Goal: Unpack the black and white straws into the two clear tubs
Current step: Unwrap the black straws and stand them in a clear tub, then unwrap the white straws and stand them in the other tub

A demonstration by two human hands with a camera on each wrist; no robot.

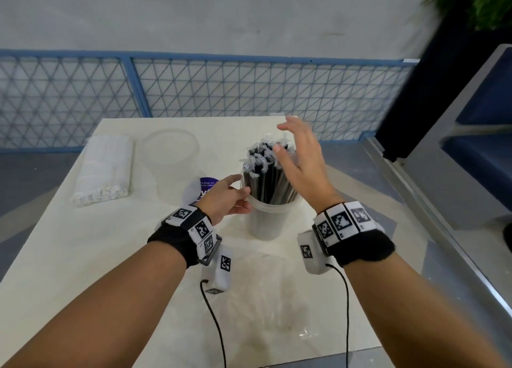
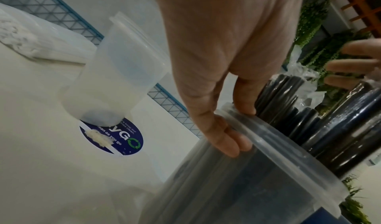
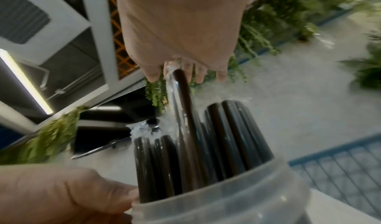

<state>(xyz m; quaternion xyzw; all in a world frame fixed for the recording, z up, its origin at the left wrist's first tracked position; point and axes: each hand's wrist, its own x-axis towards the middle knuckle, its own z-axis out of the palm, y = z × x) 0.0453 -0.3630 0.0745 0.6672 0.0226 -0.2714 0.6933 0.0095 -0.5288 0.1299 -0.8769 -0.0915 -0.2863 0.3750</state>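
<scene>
Your left hand [image 1: 224, 198] grips the near tub [image 1: 267, 218] rim, right hand [image 1: 300, 160] spread loose over black straws [image 1: 266, 176] inside; white straws [image 1: 104, 171] lie packed beyond-left, by the empty tub [image 1: 173, 162].

Commercial terrace: blue mesh railing [image 1: 249, 90] (potted plants [image 1: 476, 2]).

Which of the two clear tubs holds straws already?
The near tub, whose rim the left hand holds, is full of black straws. The far tub, beside the packed white straws, holds none.
</scene>
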